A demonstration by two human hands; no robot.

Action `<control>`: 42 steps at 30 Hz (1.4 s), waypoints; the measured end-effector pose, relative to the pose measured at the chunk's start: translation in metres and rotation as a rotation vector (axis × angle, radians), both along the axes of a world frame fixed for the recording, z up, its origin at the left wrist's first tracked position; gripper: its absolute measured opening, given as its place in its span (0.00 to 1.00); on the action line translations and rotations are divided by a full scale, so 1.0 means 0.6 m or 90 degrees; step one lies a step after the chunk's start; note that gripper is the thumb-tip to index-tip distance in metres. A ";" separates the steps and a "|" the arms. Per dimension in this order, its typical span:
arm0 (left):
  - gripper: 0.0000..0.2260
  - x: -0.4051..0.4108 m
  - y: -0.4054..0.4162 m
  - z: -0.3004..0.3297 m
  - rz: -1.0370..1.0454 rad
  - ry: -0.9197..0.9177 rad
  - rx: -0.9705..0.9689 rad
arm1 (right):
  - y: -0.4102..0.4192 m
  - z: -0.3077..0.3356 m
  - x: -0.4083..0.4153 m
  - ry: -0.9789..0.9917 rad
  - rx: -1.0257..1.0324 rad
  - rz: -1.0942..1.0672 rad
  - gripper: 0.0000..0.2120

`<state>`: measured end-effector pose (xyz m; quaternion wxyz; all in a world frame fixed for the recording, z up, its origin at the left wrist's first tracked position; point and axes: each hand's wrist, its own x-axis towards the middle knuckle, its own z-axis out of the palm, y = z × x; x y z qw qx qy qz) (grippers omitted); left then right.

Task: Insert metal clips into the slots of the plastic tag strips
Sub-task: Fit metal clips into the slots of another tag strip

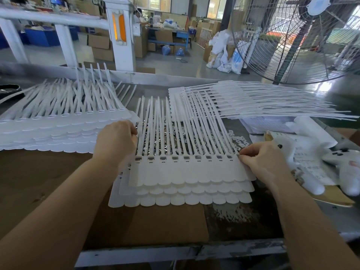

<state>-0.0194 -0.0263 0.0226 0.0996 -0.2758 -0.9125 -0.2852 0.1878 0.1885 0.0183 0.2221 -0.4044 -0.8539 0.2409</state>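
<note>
Head view: the top tag strip (191,170) is pinched at its edges by the left hand (116,140) and right hand (263,162); seated metal clips (198,157) could be shaken loose if it is tilted.

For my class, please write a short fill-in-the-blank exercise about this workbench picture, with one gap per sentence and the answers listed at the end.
1. The white plastic tag strip on top of the front stack has shiny metal clips seated in its row of ____.
2. The right hand pinches that strip at its ____ end.
3. The left hand is at the strip's ____ end.
4. The round wire-guarded metal ____ stands behind the bench.

Answers: slots; right; left; fan
</note>
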 end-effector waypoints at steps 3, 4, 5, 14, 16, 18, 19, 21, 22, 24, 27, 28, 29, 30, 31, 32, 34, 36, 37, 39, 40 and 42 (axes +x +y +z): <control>0.08 -0.011 -0.014 -0.007 0.014 0.034 -0.083 | 0.002 0.004 0.001 -0.028 0.032 0.017 0.04; 0.08 -0.011 -0.017 -0.008 0.017 0.039 -0.104 | 0.003 0.004 0.001 -0.043 0.048 0.021 0.05; 0.09 -0.012 -0.020 -0.010 0.017 0.044 -0.123 | 0.002 0.004 0.000 -0.058 0.065 0.027 0.05; 0.11 0.000 -0.010 -0.015 0.009 0.084 -0.168 | -0.002 -0.010 0.000 -0.116 0.190 0.051 0.06; 0.11 0.011 -0.002 -0.016 -0.031 0.078 -0.123 | -0.006 -0.015 0.002 -0.117 0.243 0.052 0.06; 0.12 0.026 0.009 -0.022 -0.083 0.083 -0.093 | -0.009 -0.018 0.004 -0.110 0.279 0.057 0.06; 0.12 0.033 0.014 -0.026 -0.109 0.085 -0.083 | -0.010 -0.019 0.005 -0.109 0.290 0.059 0.06; 0.13 0.046 0.024 -0.034 -0.151 0.074 -0.078 | -0.011 -0.020 0.007 -0.112 0.313 0.068 0.05; 0.13 0.050 0.028 -0.038 -0.165 0.069 -0.085 | -0.012 -0.021 0.008 -0.114 0.322 0.074 0.05; 0.14 0.052 0.031 -0.043 -0.172 0.065 -0.100 | -0.015 -0.023 0.011 -0.119 0.332 0.084 0.03; 0.14 0.050 0.030 -0.046 -0.173 0.057 -0.100 | -0.018 -0.023 0.013 -0.121 0.345 0.091 0.02; 0.14 0.050 0.029 -0.046 -0.175 0.055 -0.099 | -0.017 -0.022 0.013 -0.119 0.348 0.092 0.02; 0.14 0.050 0.029 -0.046 -0.176 0.054 -0.100 | -0.017 -0.021 0.013 -0.121 0.349 0.094 0.03; 0.14 0.050 0.029 -0.046 -0.176 0.054 -0.101 | -0.016 -0.020 0.013 -0.127 0.349 0.098 0.04; 0.14 0.050 0.030 -0.046 -0.174 0.056 -0.101 | -0.016 -0.019 0.013 -0.134 0.349 0.103 0.05; 0.14 0.050 0.030 -0.046 -0.173 0.057 -0.100 | -0.015 -0.019 0.013 -0.139 0.348 0.107 0.06; 0.14 0.050 0.031 -0.046 -0.172 0.057 -0.100 | -0.016 -0.018 0.014 -0.143 0.346 0.109 0.10; 0.14 0.051 0.030 -0.047 -0.172 0.062 -0.103 | -0.020 -0.018 0.015 -0.135 0.341 0.100 0.12; 0.14 0.051 0.029 -0.047 -0.171 0.064 -0.102 | -0.022 -0.018 0.016 -0.119 0.338 0.093 0.12; 0.14 0.052 0.028 -0.048 -0.172 0.064 -0.096 | -0.026 -0.020 0.019 -0.077 0.333 0.084 0.11; 0.14 0.051 0.028 -0.049 -0.173 0.063 -0.092 | -0.028 -0.020 0.020 -0.069 0.332 0.081 0.11; 0.14 0.051 0.028 -0.049 -0.174 0.061 -0.089 | -0.028 -0.021 0.019 -0.080 0.331 0.076 0.12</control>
